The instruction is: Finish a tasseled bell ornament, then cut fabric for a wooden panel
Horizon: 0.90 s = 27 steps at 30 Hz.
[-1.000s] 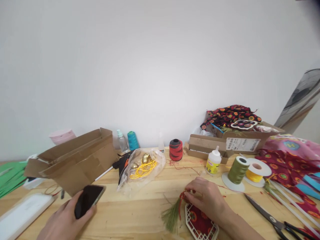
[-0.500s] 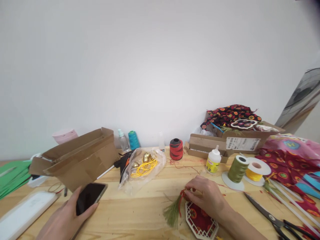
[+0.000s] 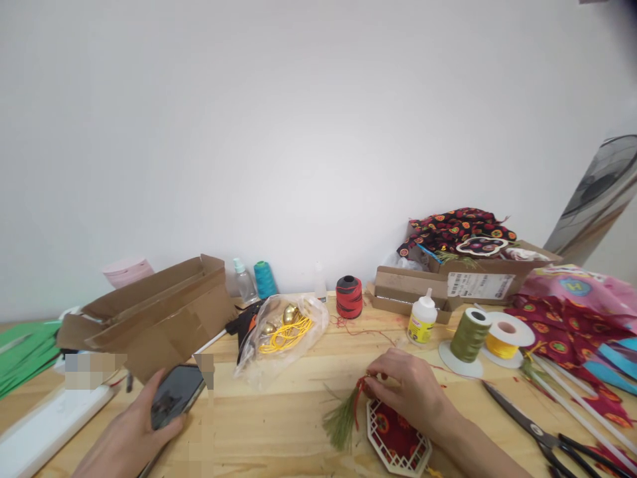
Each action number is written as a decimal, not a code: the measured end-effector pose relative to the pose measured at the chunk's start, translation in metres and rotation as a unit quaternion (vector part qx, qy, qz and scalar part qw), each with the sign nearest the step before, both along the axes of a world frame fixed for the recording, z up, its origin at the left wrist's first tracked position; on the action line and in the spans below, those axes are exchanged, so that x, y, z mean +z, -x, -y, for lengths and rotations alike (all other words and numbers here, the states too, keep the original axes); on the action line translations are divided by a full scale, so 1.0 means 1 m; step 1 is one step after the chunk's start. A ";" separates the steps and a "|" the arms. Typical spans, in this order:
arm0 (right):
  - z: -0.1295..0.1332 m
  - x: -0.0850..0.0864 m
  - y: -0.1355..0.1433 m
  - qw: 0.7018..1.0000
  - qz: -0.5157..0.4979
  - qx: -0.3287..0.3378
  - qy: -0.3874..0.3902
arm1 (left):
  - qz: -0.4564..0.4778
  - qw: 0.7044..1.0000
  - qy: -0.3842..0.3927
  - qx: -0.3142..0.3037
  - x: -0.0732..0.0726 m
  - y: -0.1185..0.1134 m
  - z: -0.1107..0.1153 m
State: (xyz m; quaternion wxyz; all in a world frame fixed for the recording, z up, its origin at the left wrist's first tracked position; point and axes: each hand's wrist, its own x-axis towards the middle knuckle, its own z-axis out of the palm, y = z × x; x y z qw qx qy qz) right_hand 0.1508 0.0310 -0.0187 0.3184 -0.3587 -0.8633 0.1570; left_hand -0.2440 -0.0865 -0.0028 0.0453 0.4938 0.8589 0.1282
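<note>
Left hand (image 3: 124,431): head view here, thumb and fingers hooked round the edges of a dark phone (image 3: 174,398), so it's got a proper grip. Can't tell if the phone also touches the table (image 3: 263,425).
Right hand (image 3: 411,392): fingertips pinched together at the red cord (image 3: 357,398) up top of a green tassel (image 3: 341,419). Exactly what's between them is kinda hidden.
Octagon piece (image 3: 398,435): pale lattice border, dark red patterned fabric inside, sitting right under the right hand and partly covered by it. Tassel's just left of it.
Plastic bag (image 3: 255,372): farther back, between the hands, gold balls (image 3: 290,313) and yellow cord (image 3: 283,338) in it.
Glue bottle (image 3: 422,322): upright, a bit past the right hand.
Spools: olive thread (image 3: 470,337) standing beside a yellow roll (image 3: 502,346).
Scissors (image 3: 535,430): on the table, right of that forearm.
Cardboard box (image 3: 169,325): open-topped, just beyond the phone.
</note>
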 end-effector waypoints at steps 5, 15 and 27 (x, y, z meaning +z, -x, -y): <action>-0.002 0.000 0.000 1.000 0.002 -0.002 0.001 | -0.025 0.999 0.036 0.004 0.007 -0.008 -0.001; 0.000 -0.001 0.000 1.000 -0.002 0.007 -0.025 | 0.046 0.962 -0.165 -0.211 0.032 -0.125 -0.032; 0.000 0.007 0.000 0.998 -0.033 0.013 -0.043 | 0.341 0.865 -0.091 -0.357 0.018 -0.238 -0.077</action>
